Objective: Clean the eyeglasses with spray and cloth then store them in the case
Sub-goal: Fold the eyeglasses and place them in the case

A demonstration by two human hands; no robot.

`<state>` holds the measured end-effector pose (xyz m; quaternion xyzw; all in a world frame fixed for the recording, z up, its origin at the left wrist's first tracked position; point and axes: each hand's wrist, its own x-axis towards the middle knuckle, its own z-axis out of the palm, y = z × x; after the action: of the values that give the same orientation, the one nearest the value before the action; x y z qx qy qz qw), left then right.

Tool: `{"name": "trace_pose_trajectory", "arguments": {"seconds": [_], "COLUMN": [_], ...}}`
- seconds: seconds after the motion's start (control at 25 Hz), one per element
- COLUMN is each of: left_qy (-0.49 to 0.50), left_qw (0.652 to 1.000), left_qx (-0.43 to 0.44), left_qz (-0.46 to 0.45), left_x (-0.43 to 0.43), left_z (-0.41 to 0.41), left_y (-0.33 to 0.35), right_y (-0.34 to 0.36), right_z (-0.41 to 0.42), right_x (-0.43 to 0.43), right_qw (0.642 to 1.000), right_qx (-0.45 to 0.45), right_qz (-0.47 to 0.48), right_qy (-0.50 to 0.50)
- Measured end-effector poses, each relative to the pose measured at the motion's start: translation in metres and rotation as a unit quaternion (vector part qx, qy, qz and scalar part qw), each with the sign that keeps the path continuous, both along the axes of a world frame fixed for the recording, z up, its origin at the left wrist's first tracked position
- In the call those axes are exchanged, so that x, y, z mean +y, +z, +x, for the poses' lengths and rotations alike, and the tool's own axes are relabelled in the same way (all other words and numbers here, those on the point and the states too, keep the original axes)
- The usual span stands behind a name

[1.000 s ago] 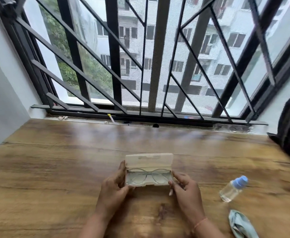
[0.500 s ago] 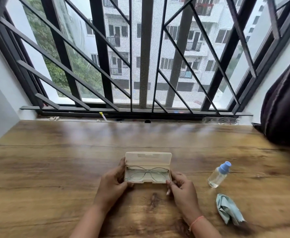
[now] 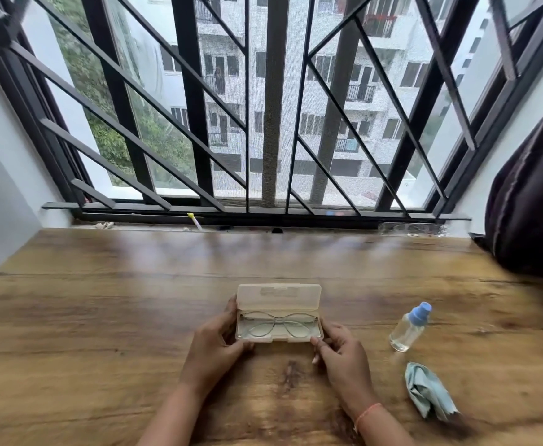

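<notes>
A cream plastic glasses case [image 3: 278,296] lies on the wooden table [image 3: 102,317] with its lid open and tipped back. Folded thin-framed eyeglasses [image 3: 278,325] lie inside it. My left hand [image 3: 213,349] grips the case's left end, thumb at its front edge. My right hand [image 3: 341,352] holds the front right corner with curled fingers. A clear spray bottle [image 3: 409,329] with a blue cap lies tilted to the right of the case. A crumpled pale blue cloth [image 3: 426,391] sits nearer me, below the bottle.
A barred window [image 3: 273,123] with a black sill closes off the far side of the table. A dark bag [image 3: 534,204] leans on the right wall at the table's far right corner. A grey wall bounds the left.
The camera view tilted and shifted, so the case, bottle and cloth sit a little differently in frame. The hands keep the same hold on the open case.
</notes>
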<state>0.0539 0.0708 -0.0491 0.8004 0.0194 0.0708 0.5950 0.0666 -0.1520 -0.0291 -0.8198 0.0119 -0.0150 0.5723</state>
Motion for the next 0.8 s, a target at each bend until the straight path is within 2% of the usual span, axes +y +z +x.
{"name": "trace_pose_trajectory", "arguments": {"seconds": [0.48, 0.72, 0.8], "left_qy": [0.004, 0.007, 0.004], "left_qw": [1.000, 1.000, 1.000], "left_qx": [0.002, -0.013, -0.017], "left_qz": [0.017, 0.005, 0.012], "left_x": [0.003, 0.003, 0.004], "left_z": [0.004, 0.004, 0.004], "left_y": [-0.009, -0.011, -0.012], "right_y": [0.009, 0.014, 0.026], "right_z": [-0.003, -0.011, -0.022], "right_x": [0.002, -0.009, -0.025], "right_qw": [1.000, 0.999, 0.998], "right_qx": [-0.009, 0.019, -0.028], "right_qz": [0.009, 0.027, -0.034], "right_qy": [0.001, -0.012, -0.039]}}
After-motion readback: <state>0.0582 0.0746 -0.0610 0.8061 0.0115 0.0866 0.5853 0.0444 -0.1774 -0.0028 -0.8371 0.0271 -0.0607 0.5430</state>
